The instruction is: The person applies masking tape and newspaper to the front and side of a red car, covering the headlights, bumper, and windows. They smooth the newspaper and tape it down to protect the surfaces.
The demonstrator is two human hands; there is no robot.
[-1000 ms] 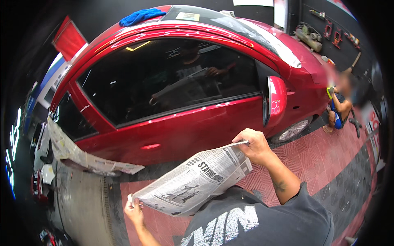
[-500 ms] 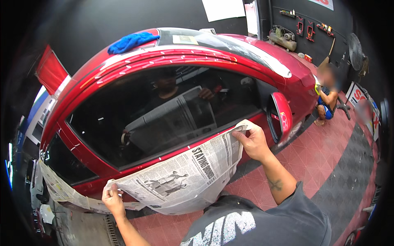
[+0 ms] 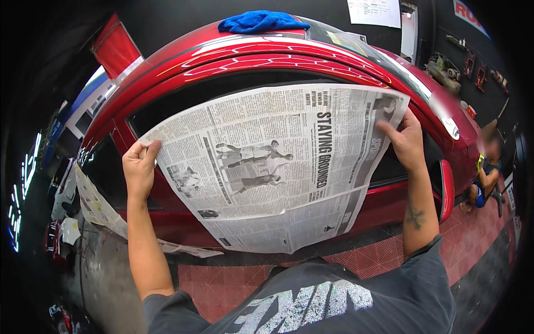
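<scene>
A wide newspaper sheet (image 3: 261, 172) is stretched between my hands in front of the side window of a red car (image 3: 183, 222). My left hand (image 3: 140, 167) pinches its upper left corner, thumb on the printed face. At the upper right corner my right hand (image 3: 406, 139) grips the paper the same way. The sheet hides most of the window; only dark strips of glass (image 3: 267, 78) show above it and at its sides. Its lower part hangs down with a crease across it. Whether the sheet touches the car, I cannot tell.
A blue cloth (image 3: 261, 22) lies on the car roof. More newspaper (image 3: 100, 206) covers the car's rear side at the left. The side mirror (image 3: 446, 189) juts out at the right. Beyond it a person (image 3: 485, 175) crouches by the car's front. Red tiles (image 3: 222, 289) cover the floor.
Both hands have risen with the newspaper, from below the window to in front of it. The sheet is now spread wider and flatter. My view has shifted left.
</scene>
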